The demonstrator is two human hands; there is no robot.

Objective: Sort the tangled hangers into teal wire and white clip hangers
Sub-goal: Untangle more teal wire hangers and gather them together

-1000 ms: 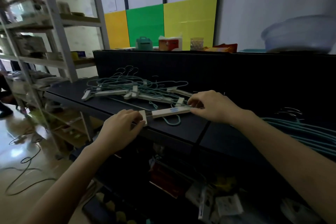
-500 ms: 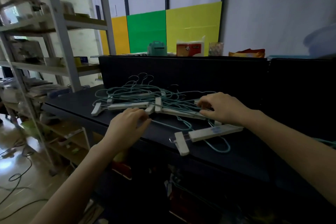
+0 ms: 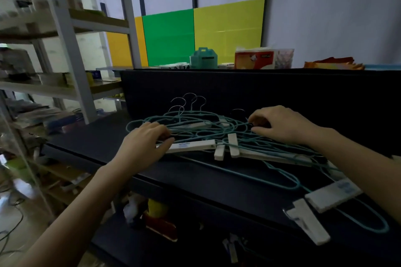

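A tangle of teal wire hangers (image 3: 195,119) and white clip hangers lies on the dark table (image 3: 195,182). My left hand (image 3: 145,138) grips the left end of a white clip hanger (image 3: 193,145) at the front of the pile. My right hand (image 3: 282,123) pinches a teal wire at the pile's right side, thumb and fingers curled. Another white clip hanger (image 3: 332,195) lies apart at the near right edge, on top of a teal wire hanger (image 3: 368,221). My right forearm covers part of it.
A dark upright panel (image 3: 238,89) backs the table close behind the pile. Metal shelving (image 3: 65,34) stands to the left. A teal box (image 3: 204,58) and a tissue pack (image 3: 256,58) sit on the ledge above. Clutter fills the shelf below the table.
Both hands let go of the white clip hanger, which now lies at the near right edge. They moved forward into the tangled pile and took hold there. The view shifted closer.
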